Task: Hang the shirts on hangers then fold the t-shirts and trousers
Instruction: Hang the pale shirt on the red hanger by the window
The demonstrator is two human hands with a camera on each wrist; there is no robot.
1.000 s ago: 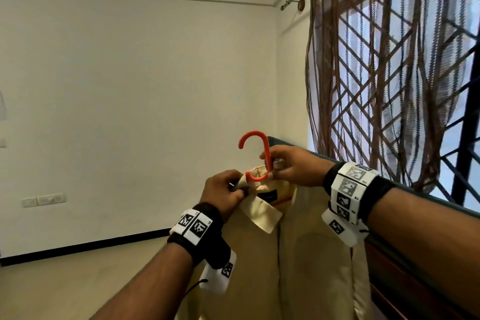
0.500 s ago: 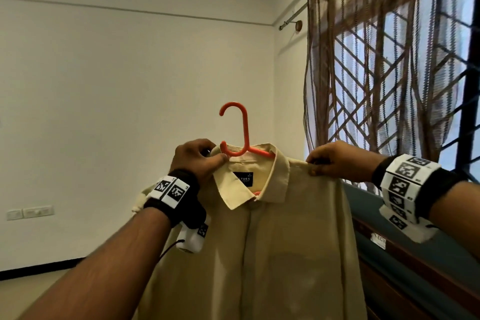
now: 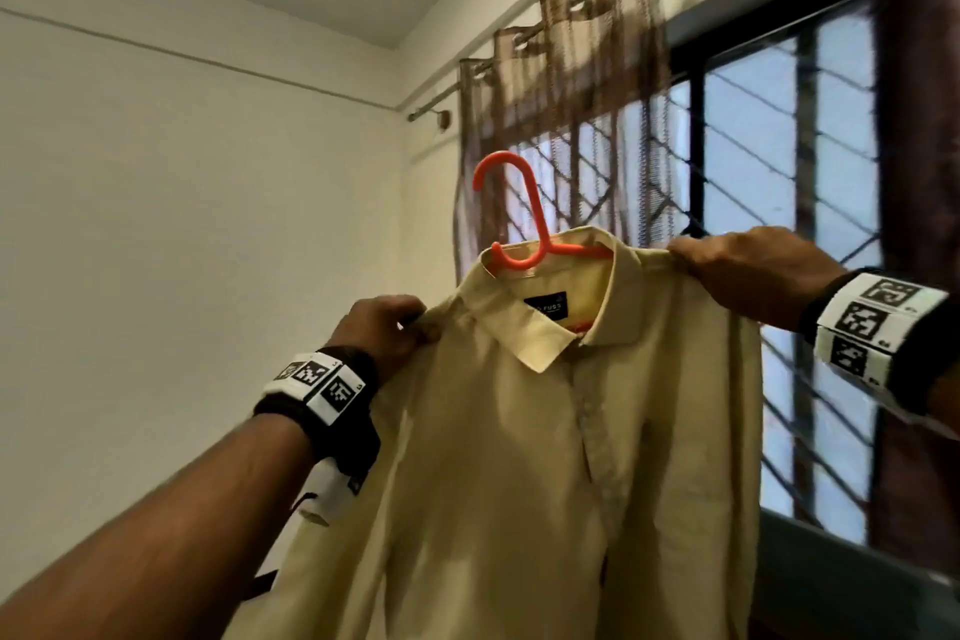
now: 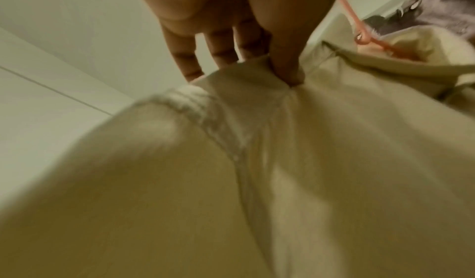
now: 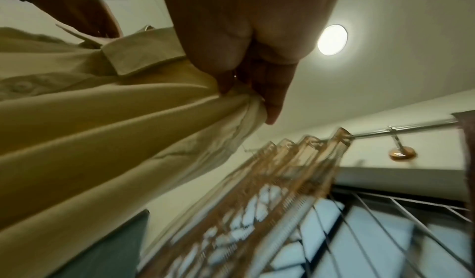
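— Head view: where is the shirt (image 3: pixel 545 457)?
— Held up in front of the window (image 3: pixel 810 224), draped on the orange hanger (image 3: pixel 537 234), whose hook rises above the collar.
— And the 2 hands?
— Well apart. The left hand (image 3: pixel 382 327) pinches the shirt's left shoulder between thumb and fingers (image 4: pixel 221 50); the right hand (image 3: pixel 753 270) grips the right shoulder, cloth bunched under its fingers (image 5: pixel 270 91).
— Behind?
— A brown curtain (image 3: pixel 571 130) on its rod.

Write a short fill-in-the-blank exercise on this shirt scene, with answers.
1. The shirt hangs on an ____ hanger.
2. The left hand pinches the shirt at one ____.
3. The right hand grips the other shoulder in front of the ____.
4. The hanger's hook is ____ the collar.

Answers: orange; shoulder; window; above
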